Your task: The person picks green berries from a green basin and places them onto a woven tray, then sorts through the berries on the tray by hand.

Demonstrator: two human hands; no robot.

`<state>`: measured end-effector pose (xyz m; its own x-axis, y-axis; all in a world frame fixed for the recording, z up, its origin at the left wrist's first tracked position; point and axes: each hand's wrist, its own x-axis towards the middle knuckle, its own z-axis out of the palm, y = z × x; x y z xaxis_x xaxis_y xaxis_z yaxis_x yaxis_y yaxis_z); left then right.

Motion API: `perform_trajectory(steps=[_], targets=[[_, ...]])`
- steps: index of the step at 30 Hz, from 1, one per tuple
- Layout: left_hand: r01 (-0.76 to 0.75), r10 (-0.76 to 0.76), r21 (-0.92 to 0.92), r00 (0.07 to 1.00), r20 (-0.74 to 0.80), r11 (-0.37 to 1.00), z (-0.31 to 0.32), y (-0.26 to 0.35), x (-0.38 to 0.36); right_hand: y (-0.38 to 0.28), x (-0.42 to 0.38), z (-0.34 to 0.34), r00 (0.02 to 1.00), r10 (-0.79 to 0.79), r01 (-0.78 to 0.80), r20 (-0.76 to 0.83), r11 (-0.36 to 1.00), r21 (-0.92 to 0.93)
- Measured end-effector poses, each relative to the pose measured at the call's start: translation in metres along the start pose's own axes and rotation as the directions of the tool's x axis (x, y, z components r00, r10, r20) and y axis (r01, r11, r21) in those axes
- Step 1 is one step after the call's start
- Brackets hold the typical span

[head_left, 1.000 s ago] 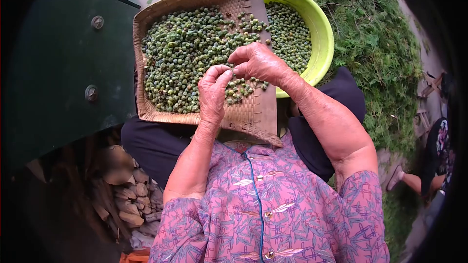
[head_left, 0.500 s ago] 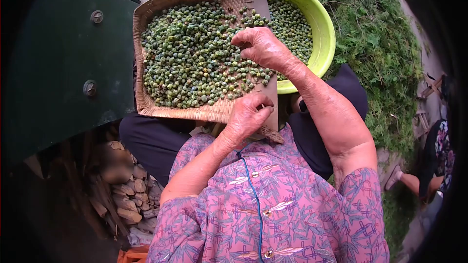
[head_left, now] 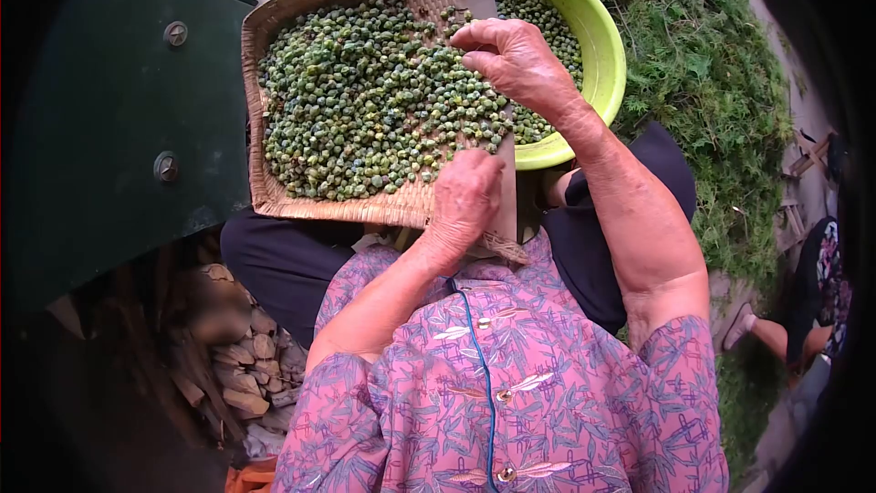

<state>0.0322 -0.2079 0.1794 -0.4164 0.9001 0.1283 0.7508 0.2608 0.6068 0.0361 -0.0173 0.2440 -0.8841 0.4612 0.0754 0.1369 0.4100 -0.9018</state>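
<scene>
A shallow woven basket [head_left: 365, 210] lies across the lap, heaped with small round green berries [head_left: 365, 100]. My right hand [head_left: 520, 64] hovers over the basket's right side, fingers curved and thumb a little apart from the index finger; I see nothing between them. Nearer the body, my left hand [head_left: 468, 199] reaches over the front right corner, back of the hand up, its bent fingertips hidden at the berries. A flat brown board [head_left: 504, 192] forms the basket's right edge. Beyond it stands a yellow-green basin [head_left: 607, 64] holding more berries [head_left: 534, 14].
Dark green panels with bolts [head_left: 137, 119] stand close on the left. Chopped firewood [head_left: 242, 374] is piled at lower left. Cut green branches [head_left: 703, 82] cover the ground at right. Another person's leg [head_left: 766, 333] shows at the far right.
My right hand has moved up and right, away from the berries. My left hand has turned palm down and reached forward to the berries at the near edge.
</scene>
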Motion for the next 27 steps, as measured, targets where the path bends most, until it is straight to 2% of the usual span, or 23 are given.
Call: perform_trajectory(steps=[2,4,6,10,14,17,18,19,20,21,22,25,26,27], targets=[[0.179,-0.161,0.139,0.979,-0.128,0.974,-0.015,-0.029,0.009,-0.003,-0.001,-0.003,1.000,-0.003,0.003,-0.002,1.000,0.004],[0.287,-0.234,0.233,0.944,-0.231,0.929,-0.024,-0.057,0.011,-0.003,0.000,-0.002,0.999,-0.044,0.044,-0.030,0.999,-0.006],[0.304,-0.235,0.320,0.942,-0.239,0.897,-0.025,-0.070,0.016,-0.004,0.001,-0.003,0.998,-0.051,0.051,-0.023,0.999,-0.009],[0.285,-0.206,0.357,0.948,-0.242,0.890,-0.015,-0.076,0.026,-0.002,0.003,-0.004,0.995,-0.092,0.091,-0.040,0.995,-0.029],[0.329,-0.259,0.401,0.941,-0.220,0.855,-0.012,-0.078,0.033,-0.004,0.001,-0.005,0.995,-0.091,0.090,-0.042,0.995,-0.039],[0.367,-0.294,0.207,0.903,-0.314,0.907,-0.014,-0.082,0.034,-0.003,0.002,-0.005,0.993,-0.101,0.099,-0.053,0.994,-0.049],[0.365,-0.292,0.207,0.903,-0.314,0.908,-0.020,-0.083,0.035,-0.003,0.002,-0.005,0.993,-0.101,0.098,-0.055,0.994,-0.050],[0.463,-0.493,-0.176,0.846,-0.203,0.868,-0.026,-0.084,0.035,-0.003,0.002,-0.005,0.996,-0.077,0.075,-0.047,0.996,-0.038],[0.530,-0.627,-0.516,0.778,-0.019,0.673,-0.031,-0.083,0.034,-0.004,0.002,-0.004,0.998,-0.052,0.051,-0.039,0.998,-0.025],[0.513,-0.635,-0.646,0.770,0.055,0.566,-0.038,-0.075,0.033,-0.003,0.002,-0.003,0.998,-0.051,0.050,-0.039,0.998,-0.025],[0.513,-0.635,-0.647,0.770,0.057,0.564,-0.045,-0.064,0.032,-0.001,0.001,-0.003,0.997,-0.068,0.067,-0.040,0.997,-0.034],[0.517,-0.532,-0.685,0.818,0.218,0.514,-0.046,-0.036,0.022,-0.005,0.000,-0.008,0.997,-0.058,0.056,-0.046,0.998,-0.043],[0.479,-0.443,-0.672,0.863,0.244,0.564,-0.042,-0.025,0.017,-0.008,0.000,-0.011,0.998,-0.043,0.041,-0.052,0.999,-0.033],[0.381,-0.334,-0.669,0.920,0.205,0.638,-0.028,-0.020,0.010,-0.006,0.001,-0.014,0.997,-0.042,0.041,-0.064,0.999,-0.012]])
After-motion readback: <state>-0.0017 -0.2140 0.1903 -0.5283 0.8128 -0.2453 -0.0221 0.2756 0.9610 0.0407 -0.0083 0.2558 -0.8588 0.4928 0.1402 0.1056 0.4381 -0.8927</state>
